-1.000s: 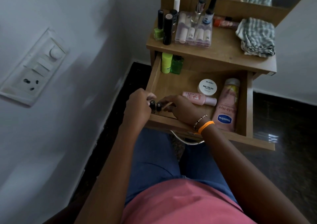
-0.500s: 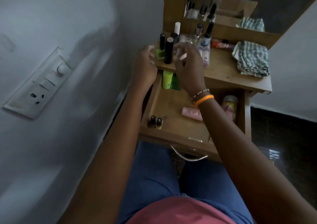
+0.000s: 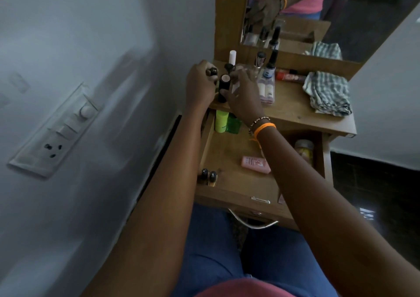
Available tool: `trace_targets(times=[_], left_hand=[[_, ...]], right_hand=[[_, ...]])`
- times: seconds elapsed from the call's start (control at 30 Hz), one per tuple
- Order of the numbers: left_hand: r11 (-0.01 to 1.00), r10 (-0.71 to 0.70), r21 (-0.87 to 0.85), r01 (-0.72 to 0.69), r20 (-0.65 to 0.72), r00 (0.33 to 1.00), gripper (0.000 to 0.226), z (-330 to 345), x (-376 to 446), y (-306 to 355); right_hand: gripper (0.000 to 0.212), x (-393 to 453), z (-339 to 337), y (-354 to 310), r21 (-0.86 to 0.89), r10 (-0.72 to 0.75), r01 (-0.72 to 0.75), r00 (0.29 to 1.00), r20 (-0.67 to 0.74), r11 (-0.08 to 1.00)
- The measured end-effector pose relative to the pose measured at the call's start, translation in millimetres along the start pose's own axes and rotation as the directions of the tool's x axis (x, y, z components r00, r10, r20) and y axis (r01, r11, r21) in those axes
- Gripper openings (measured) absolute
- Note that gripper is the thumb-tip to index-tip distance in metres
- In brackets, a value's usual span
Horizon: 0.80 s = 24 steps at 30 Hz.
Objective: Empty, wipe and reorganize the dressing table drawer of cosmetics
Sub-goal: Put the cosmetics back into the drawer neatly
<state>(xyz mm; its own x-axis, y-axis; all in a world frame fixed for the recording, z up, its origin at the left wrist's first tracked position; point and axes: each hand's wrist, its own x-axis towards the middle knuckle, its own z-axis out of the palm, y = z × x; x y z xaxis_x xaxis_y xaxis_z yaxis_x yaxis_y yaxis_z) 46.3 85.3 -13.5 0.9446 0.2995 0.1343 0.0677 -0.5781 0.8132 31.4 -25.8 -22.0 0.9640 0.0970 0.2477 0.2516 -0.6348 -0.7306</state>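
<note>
Head view: both arms stretch forward and up from the lap, reaching over the open drawer (image 3: 229,183) to the left end of the worktop (image 3: 293,105). The left hand (image 3: 200,85) sits at the worktop's left corner, knuckles up, its fingers curled round a small dark-capped bottle (image 3: 211,71) held near the fingertips. The right hand (image 3: 244,96) hovers just beside it, palm down, wrist bent slightly with an orange band (image 3: 264,128) and a bead bracelet on it; its fingers spread loosely over a clear organiser (image 3: 267,92) and next to a tall black tube (image 3: 223,87) that stands upright between the two hands. Whether the right fingers actually grip anything I cannot tell; they look relaxed.

Behind the hands stand a white-capped stick (image 3: 232,56) and a few dark-capped bottles, and a checked cloth (image 3: 327,94) lies crumpled at the worktop's right end, well apart from them.

In the drawer below, two small dark bottles (image 3: 208,175) stand at the front-left corner, a green tube (image 3: 221,121) and a green bottle at the back-left, a pink tube (image 3: 254,163) lies in the middle partly under the right forearm, and a lotion bottle (image 3: 304,150) lies to the right.
</note>
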Motion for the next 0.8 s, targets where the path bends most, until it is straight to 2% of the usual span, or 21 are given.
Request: trace_targets(times=[0.1,0.17,0.23,0.3,0.4,0.5,0.6,0.8], left_hand=[[0.999,0.032,-0.044,-0.033,-0.020,0.999,0.015,-9.3,-13.8,-0.9],[0.984,0.063,-0.163,-0.066,-0.023,0.998,0.015,-19.2,-31.7,-4.5],[0.965,0.061,-0.254,-0.057,0.008,0.998,0.015,-28.1,-57.0,-15.3],[0.964,0.040,-0.263,-0.025,0.051,0.998,0.014,-32.4,-81.8,-29.5],[0.987,0.014,-0.161,0.011,0.154,0.988,0.012,-29.0,-111.5,-44.8],[1.000,-0.013,0.026,0.008,0.215,0.977,0.011,-22.9,-129.0,-56.3],[0.993,-0.040,0.115,0.013,0.236,0.971,0.011,-17.8,-135.1,-69.3],[0.986,-0.050,0.165,0.017,0.203,0.978,0.010,-13.7,-136.8,-76.2]], right_hand=[[0.033,-16.4,-2.6,0.6,0.043,-0.034,0.035,0.999,-0.030,0.998],[0.034,-35.3,-5.8,1.4,0.117,-0.056,0.060,0.998,-0.043,0.991],[0.035,-60.0,-7.9,6.2,0.170,-0.062,0.066,0.998,-0.027,0.983],[0.031,-85.2,-6.2,16.0,0.189,-0.044,0.039,0.999,0.022,0.981],[0.029,-110.7,3.0,30.5,0.176,0.043,-0.071,0.987,0.154,0.982],[0.033,-120.2,11.1,36.0,0.128,0.123,-0.170,0.941,0.314,0.977],[0.034,-121.1,17.4,38.3,0.067,0.123,-0.162,0.910,0.396,0.985],[0.033,-122.8,23.6,44.9,-0.010,0.094,-0.103,0.862,0.498,0.995]])
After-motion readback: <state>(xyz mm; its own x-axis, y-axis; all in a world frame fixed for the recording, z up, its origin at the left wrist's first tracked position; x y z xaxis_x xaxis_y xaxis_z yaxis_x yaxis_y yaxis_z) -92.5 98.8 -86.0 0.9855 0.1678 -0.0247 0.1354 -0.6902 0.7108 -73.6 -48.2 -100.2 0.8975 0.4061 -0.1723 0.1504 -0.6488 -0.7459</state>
